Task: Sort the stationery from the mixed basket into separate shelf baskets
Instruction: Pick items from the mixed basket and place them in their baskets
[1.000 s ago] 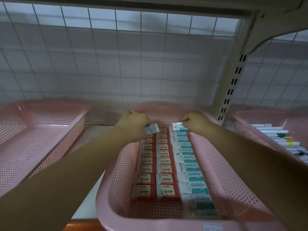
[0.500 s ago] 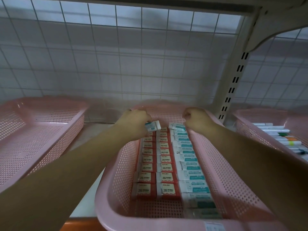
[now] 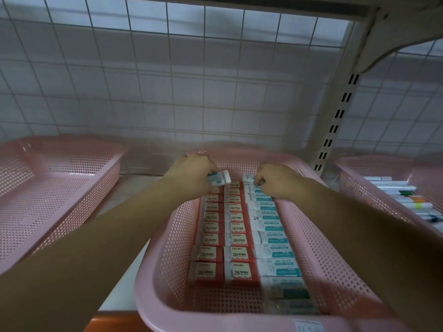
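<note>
A pink mesh basket [image 3: 318, 250] stands on the shelf in front of me. Inside it lie two rows of red 2B erasers [image 3: 225, 238] and one row of white and teal erasers [image 3: 273, 240]. My left hand [image 3: 191, 173] hovers over the basket's far end and grips a white and teal eraser [image 3: 219, 178]. My right hand [image 3: 275, 180] is at the far end of the teal row, its curled fingers pinching the last teal eraser [image 3: 249, 179] there.
An empty pink basket [image 3: 55, 188] sits on the shelf to the left. Another pink basket [image 3: 354, 185] on the right holds several markers [image 3: 407, 200]. A wire grid back panel [image 3: 191, 80] and a slotted shelf post [image 3: 335, 116] stand behind.
My right hand has pressed its teal eraser down onto the far end of the row. My left hand keeps its eraser and has barely moved.
</note>
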Demonstrator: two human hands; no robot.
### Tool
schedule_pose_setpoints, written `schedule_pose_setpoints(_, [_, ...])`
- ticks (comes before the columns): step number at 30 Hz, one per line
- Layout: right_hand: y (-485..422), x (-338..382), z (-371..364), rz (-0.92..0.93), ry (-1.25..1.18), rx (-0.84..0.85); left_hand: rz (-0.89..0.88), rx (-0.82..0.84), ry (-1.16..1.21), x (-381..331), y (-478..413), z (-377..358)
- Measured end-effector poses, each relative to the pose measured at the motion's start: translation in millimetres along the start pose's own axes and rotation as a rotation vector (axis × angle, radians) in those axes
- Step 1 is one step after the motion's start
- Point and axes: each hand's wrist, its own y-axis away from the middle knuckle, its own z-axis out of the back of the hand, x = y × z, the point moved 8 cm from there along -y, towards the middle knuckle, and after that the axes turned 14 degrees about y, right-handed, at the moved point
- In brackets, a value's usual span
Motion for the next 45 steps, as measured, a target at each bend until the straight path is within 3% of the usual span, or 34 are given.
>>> schedule_pose_setpoints(3, [-1.9, -5.4, 1.0, -0.046, -0.130, 0.000, 0.009, -0.027, 0.046, 0.5, 0.4, 3.5])
schedule_pose_setpoints(7, [6.5, -3.8, 21.7, -0.076, -0.661, -0.072, -0.003, -0.107, 0.173, -1.9, 3.4, 11.4])
schedule_pose_setpoints(10, [18.0, 12.1, 27.6, -0.008, -0.965, 0.019, -0.061, -0.142, 0.178, -8.6, 4.4, 15.6])
schedule_pose_setpoints(14, [21.8, 28.3, 30.9, 0.031, -1.097, 0.065, -0.097, -0.184, 0.162, -16.0, 7.2, 20.6])
schedule_pose_setpoints(19, [22.1, 28.7, 40.4, 0.032, -1.271, -0.013, -0.047, -0.265, 0.120, -12.8, 10.6, 27.5])
schedule_pose_setpoints(22, [23.1, 32.8, 37.7, 0.004, -1.454, 0.065, -0.033, -0.329, 0.090, -12.4, 13.6, 32.7])
schedule_pose_setpoints(27, [26.6, 44.4, 26.1, 0.006, -1.429, 0.207, -0.061, -0.342, -0.008, -18.9, 15.0, 33.6])
schedule_pose_setpoints(30, [24.7, 41.7, 26.2, -0.026, -1.481, 0.147, -0.088, -0.312, 0.001, -22.1, 13.8, 30.9])
schedule_pose_setpoints(35, [10.2, 11.6, 19.3, -0.187, -1.552, 0.021, -0.143, -0.083, 0.038, -27.8, 8.0, 10.0])
schedule_pose_setpoints(37, [6.2, -7.3, 16.5, -0.270, -1.476, -0.043, -0.160, -0.056, -0.036, -26.9, 6.0, 4.4])
schedule_pose_setpoints(40, [9.0, -24.5, 21.0, -0.279, -1.164, -0.103, -0.179, -0.036, -0.135, -25.4, 4.7, -1.0])
schedule_pose_setpoints(45, [9.5, -8.8, 10.2, -0.178, -0.898, -0.006, -0.180, -0.010, -0.130, -24.1, 5.0, -4.6])
